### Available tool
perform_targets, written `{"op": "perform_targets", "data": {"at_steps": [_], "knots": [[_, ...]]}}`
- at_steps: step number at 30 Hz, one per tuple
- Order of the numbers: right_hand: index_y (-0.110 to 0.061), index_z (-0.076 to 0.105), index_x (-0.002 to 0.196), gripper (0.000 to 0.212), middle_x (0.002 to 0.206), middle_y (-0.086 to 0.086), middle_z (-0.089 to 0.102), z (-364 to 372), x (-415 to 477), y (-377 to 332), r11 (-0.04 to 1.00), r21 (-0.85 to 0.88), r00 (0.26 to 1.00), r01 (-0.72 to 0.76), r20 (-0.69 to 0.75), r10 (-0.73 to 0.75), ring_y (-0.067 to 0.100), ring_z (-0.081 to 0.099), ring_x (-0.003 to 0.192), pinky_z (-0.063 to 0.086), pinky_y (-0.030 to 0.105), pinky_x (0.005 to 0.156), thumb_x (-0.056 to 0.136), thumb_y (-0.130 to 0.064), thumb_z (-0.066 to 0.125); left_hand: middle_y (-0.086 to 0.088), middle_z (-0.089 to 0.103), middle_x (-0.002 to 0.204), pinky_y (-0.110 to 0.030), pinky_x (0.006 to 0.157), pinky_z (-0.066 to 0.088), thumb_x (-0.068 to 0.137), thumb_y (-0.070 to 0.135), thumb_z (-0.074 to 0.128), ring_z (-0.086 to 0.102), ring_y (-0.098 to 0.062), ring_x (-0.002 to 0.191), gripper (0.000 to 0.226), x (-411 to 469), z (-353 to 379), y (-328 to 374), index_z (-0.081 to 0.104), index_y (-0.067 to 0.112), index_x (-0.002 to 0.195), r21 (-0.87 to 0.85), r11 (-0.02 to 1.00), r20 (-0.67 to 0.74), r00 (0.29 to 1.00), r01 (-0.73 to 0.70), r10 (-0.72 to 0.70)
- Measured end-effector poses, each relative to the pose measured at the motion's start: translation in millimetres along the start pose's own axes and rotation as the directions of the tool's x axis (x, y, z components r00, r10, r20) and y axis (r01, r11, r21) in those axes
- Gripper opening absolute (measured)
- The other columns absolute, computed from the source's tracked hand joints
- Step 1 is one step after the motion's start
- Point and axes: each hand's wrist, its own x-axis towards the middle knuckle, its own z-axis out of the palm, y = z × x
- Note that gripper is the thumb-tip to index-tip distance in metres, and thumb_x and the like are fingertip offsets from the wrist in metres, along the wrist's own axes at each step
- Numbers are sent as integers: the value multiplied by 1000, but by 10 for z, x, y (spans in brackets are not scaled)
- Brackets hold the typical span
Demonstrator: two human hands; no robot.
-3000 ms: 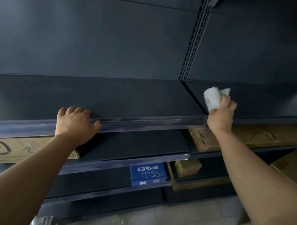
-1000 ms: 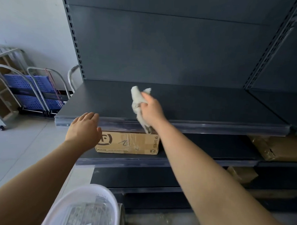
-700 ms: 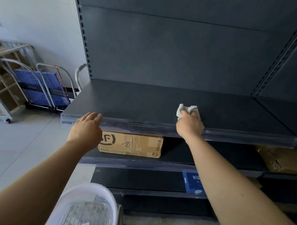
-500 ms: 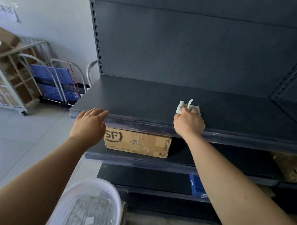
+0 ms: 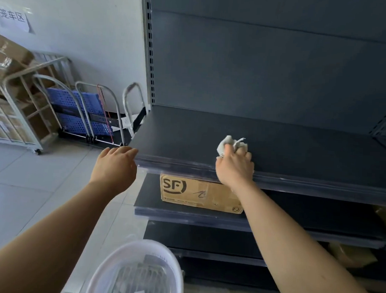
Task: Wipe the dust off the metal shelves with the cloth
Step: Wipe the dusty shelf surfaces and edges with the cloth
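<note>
Right grip (image 5: 234,168) clenched white cloth (image 5: 231,144), metal shelf (image 5: 183,137) beneath | left grip (image 5: 115,167) released, shelf corner at fingertips.

Cloth (image 5: 228,144): mostly buried in the grip of the right hand (image 5: 234,168); only crumpled ends show.
Cardboard box (image 5: 196,194): top hidden behind the shelf (image 5: 188,135) lip, right corner behind the forearm.
Basket (image 5: 111,262): cut off by the bottom edge; contents too blurred to identify.
Left hand (image 5: 115,167): contact with shelf corner unclear.
</note>
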Motion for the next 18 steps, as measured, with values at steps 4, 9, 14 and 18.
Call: {"op": "perform_targets", "data": {"at_steps": [4, 9, 14, 18], "knots": [[-17, 33, 135, 46, 139, 21, 37, 166, -97, -801, 992, 83, 995, 92, 29, -95, 35, 39, 117, 38, 46, 93, 94, -35, 41, -5, 55, 136, -40, 105, 36, 91, 18, 44, 52, -28, 121, 45, -23, 5, -373, 50, 19, 136, -35, 999, 26, 999, -20, 21], [-17, 32, 138, 50, 139, 17, 40, 203, -135, -1657, 882, 442, 953, 162, 164, -257, 37, 44, 116, 40, 45, 97, 90, -15, 44, -2, 54, 138, -39, 109, 31, 92, 19, 43, 57, -25, 116, 53, -80, 68, -613, 36, 24, 144, -94, 992, 130, 987, -84, 96], [-19, 51, 125, 44, 118, 9, 61, -20, -85, -1573, 661, 746, 996, 74, -20, -89, 30, 58, 101, 48, 37, 84, 82, -7, 51, -3, 52, 139, -38, 108, 33, 93, 23, 42, 56, -24, 117, 61, -89, 87, -637, 19, 24, 149, -138, 982, 180, 972, -128, 152], [-26, 51, 124, 41, 125, 16, 54, -43, 68, -750, 952, 252, 969, -176, -126, 213, 38, 50, 111, 43, 41, 90, 84, -26, 62, -3, 47, 144, -40, 107, 34, 94, 21, 40, 50, -26, 123, 63, -84, 65, -660, 14, 25, 150, -156, 979, 217, 962, -135, 167]]}}
